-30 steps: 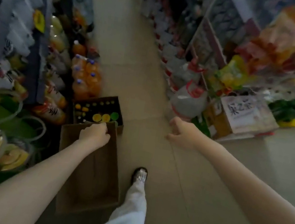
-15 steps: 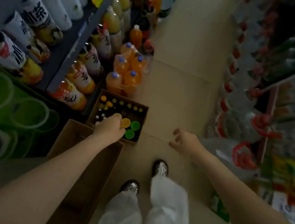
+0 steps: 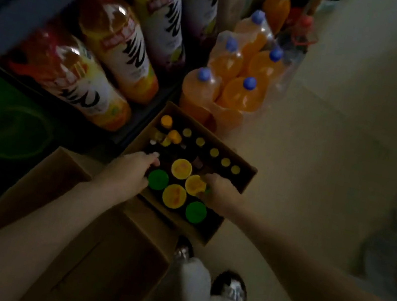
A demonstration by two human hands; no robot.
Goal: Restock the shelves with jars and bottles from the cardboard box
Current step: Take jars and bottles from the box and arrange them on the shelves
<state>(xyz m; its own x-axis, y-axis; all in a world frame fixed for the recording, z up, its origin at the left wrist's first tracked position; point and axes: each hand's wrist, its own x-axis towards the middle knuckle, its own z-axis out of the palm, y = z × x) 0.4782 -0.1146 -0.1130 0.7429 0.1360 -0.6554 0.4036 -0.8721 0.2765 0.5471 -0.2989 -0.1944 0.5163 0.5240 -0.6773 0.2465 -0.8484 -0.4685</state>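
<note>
Both hands now inside open brown cardboard box (image 3: 207, 231): right hand (image 3: 221, 190) grips round yellow-lidded jar (image 3: 195, 184); left hand (image 3: 129, 174), fingers curled among jars, hold unclear.

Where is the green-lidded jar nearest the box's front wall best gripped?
By the round green lid, from straight above, probably: the jar stands upright in the open cardboard box, its body hidden among neighbouring yellow-lidded jars, so only the lid's rim is free for fingers.

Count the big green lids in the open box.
2 show. One green lid sits beside the left hand; the other is at the box's near edge, below the right hand, which may hide another.
</note>
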